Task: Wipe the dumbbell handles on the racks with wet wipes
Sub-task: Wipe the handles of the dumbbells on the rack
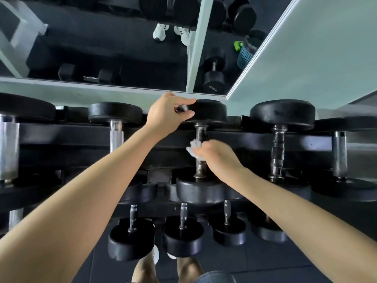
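Observation:
A black dumbbell with a chrome handle lies across the top tier of the rack, in the middle of the view. My left hand grips the edge of its far head, thumb below and fingers on top. My right hand holds a crumpled white wet wipe wrapped against the middle of the handle. The part of the handle under the wipe and fingers is hidden. The near head sits at the rack's front.
More dumbbells lie left and right on the top tier. Several smaller ones sit on the lower tier. A mirror behind the rack reflects the floor and shoes. My knees show at the bottom edge.

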